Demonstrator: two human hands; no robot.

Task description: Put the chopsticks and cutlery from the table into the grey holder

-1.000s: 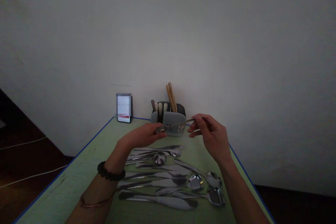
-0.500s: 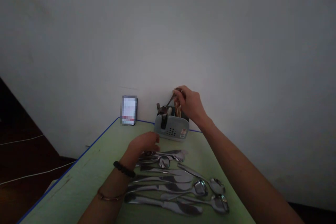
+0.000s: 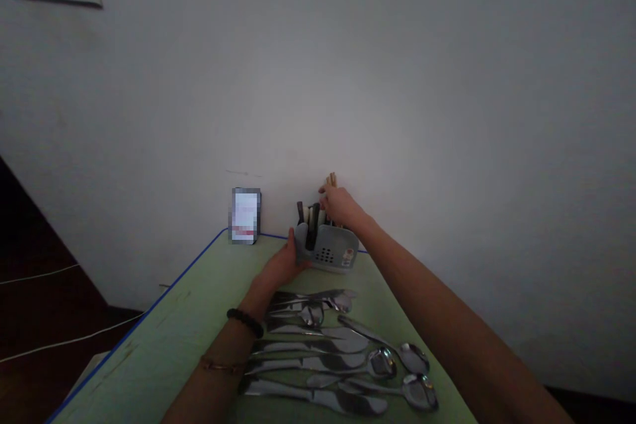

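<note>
A grey plastic cutlery holder stands at the back of the table against the wall. My left hand grips its left lower corner, thumb up along the side and fingers at the bottom front. Over the holder's top, my right hand has its fingers bent together; what is between them is hidden. Wooden chopsticks stick up just behind those fingers. Dark-handled utensils stand in the left part of the holder. In front lie several metal table knives and spoons on the table.
A phone with a blurred screen leans upright against the wall, left of the holder. The green tabletop has a blue edge. White cables run across the dark floor at left.
My right hand has lowered toward the holder, and the spoon it held above it no longer shows. My left hand has moved forward from above the knives onto the holder's side.
</note>
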